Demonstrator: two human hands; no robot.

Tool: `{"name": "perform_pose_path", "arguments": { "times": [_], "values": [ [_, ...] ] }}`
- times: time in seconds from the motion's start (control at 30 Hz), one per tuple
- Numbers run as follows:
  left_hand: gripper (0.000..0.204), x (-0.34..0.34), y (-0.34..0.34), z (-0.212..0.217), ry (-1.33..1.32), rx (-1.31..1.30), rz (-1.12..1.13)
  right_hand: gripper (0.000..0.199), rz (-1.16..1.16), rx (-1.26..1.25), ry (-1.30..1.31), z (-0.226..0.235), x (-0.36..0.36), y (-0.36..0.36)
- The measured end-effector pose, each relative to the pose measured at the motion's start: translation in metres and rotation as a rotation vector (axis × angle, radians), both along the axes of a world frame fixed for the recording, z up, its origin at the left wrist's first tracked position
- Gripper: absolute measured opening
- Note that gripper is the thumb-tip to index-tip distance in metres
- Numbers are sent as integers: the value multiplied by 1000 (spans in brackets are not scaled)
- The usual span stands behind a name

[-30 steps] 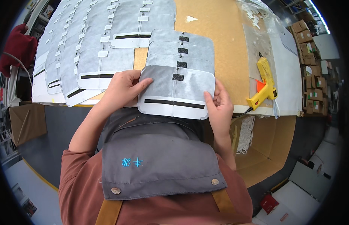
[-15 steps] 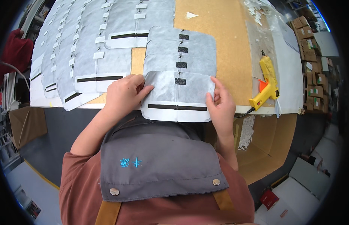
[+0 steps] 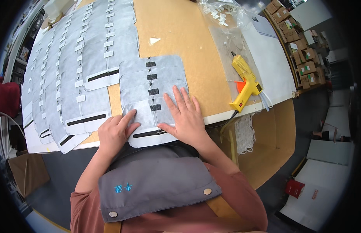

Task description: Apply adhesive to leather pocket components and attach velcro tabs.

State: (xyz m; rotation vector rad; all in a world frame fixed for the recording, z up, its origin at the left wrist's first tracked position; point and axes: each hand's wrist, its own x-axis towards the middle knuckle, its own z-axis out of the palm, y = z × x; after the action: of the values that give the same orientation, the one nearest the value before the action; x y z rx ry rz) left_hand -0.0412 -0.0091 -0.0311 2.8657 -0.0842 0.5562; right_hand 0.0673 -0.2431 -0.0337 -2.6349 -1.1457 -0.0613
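Observation:
Several grey-white fabric pads lie overlapped in a row in front of me, with small black textured patches down their middle. The nearest pad (image 3: 138,115) has a white lower band with a long black strip. My right hand (image 3: 187,121) rests flat on that pad's right part, fingers spread, covering part of the strip. At its left edge is my left hand (image 3: 113,134), index finger and thumb apart and touching the pad, the other fingers curled and partly hidden. I cannot see anything gripped in either hand.
More rows of overlapped pads (image 3: 68,93) with white tabs fill the table's left. A yellow glue gun (image 3: 245,83) lies to the right, its cord over the table edge. Behind it is a clear plastic bag (image 3: 223,13) with white bits. An open cardboard box (image 3: 269,136) stands below right.
My right hand has moved from the pad's right edge to lie flat on top of it. My left hand stays at the left edge, its index finger reaching further over. The view has shifted.

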Motion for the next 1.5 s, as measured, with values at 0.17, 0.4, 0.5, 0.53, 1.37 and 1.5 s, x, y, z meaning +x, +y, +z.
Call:
{"name": "perform_pose_path", "arguments": {
  "times": [0.17, 0.4, 0.5, 0.53, 1.37, 1.5],
  "values": [
    [52, 0, 3, -4, -40, -80, -8, 85, -13, 186, 69, 3, 8, -14],
    [55, -5, 7, -6, -100, -145, 8, 57, -522, 486, -207, 18, 37, -103],
    [51, -5, 7, -5, -104, -198, -14, 44, -653, 432, -284, 18, 28, -118],
    [51, -5, 8, -6, -104, -189, -10, 40, -635, 400, -293, 20, 22, -115],
    [27, -28, 22, -32, 8, -761, 187, 37, -932, 387, -201, -5, 56, -116],
    [22, -15, 15, -24, -12, -662, 113, 44, -1157, 369, -98, 4, 64, -118]
  ]
}}
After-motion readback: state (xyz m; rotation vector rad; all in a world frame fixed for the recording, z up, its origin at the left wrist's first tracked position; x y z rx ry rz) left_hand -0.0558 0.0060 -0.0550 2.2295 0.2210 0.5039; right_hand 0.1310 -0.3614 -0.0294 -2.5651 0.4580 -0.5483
